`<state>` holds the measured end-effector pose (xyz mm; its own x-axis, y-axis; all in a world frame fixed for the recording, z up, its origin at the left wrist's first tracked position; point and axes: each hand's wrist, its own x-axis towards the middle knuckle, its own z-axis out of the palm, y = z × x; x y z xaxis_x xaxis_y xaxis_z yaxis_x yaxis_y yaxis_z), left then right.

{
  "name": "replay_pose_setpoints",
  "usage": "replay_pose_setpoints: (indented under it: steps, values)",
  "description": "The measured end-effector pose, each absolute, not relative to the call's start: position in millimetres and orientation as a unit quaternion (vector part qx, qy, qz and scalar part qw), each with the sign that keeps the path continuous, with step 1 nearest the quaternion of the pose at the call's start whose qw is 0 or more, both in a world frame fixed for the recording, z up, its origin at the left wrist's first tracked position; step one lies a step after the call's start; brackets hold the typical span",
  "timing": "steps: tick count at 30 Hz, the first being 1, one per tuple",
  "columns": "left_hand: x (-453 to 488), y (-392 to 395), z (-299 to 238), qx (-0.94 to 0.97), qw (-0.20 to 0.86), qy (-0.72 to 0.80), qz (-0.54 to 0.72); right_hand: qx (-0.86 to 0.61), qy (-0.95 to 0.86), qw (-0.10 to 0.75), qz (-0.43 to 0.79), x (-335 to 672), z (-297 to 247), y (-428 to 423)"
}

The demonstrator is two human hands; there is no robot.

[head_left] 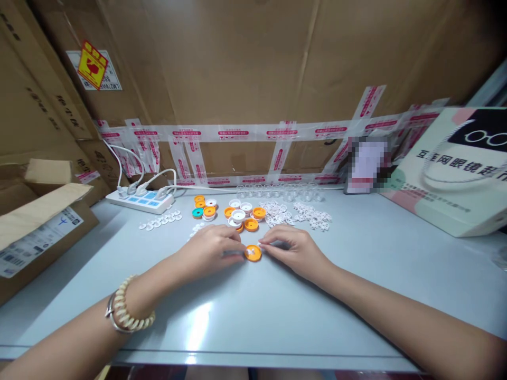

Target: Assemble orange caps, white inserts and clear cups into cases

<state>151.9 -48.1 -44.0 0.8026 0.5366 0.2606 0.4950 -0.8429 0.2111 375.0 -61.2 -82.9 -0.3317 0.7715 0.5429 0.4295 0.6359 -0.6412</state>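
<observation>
An orange round disc [254, 254] with a raised rim lies on the table between my hands, small white bits on its face. My left hand [214, 247] grips the disc's left edge between thumb and fingers. On the other side, my right hand [295, 249] pinches a tiny white piece [259, 243] close to the disc's upper right edge. Just beyond are several orange and white round cases [251, 225], some stacked. A pile of small white flat pieces [277, 214] sits behind my right hand. Small white tabs [197, 230] lie partly hidden behind my left hand.
At the back left are a power strip [140, 200] with plugs and rows of clear white pieces [160, 219]. Clear round caps [279, 192] line the back. A phone [366, 168] leans near a paper bag [451, 174]. An open cardboard box [43, 237] stands left.
</observation>
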Motion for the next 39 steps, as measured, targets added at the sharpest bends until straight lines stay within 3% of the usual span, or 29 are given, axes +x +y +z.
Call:
replay_pose_setpoints:
  steps: [12, 39]
  values:
    - [154.9, -52.4, -47.5, 0.959, 0.03, 0.258, 0.118, -0.307, -0.897, 0.315, 0.031, 378.7, -85.7, -61.3]
    - [155.4, -56.1, -48.1, 0.958, 0.049, 0.261, 0.105, -0.278, -0.92, 0.271, -0.044, 379.8, -80.8, -65.7]
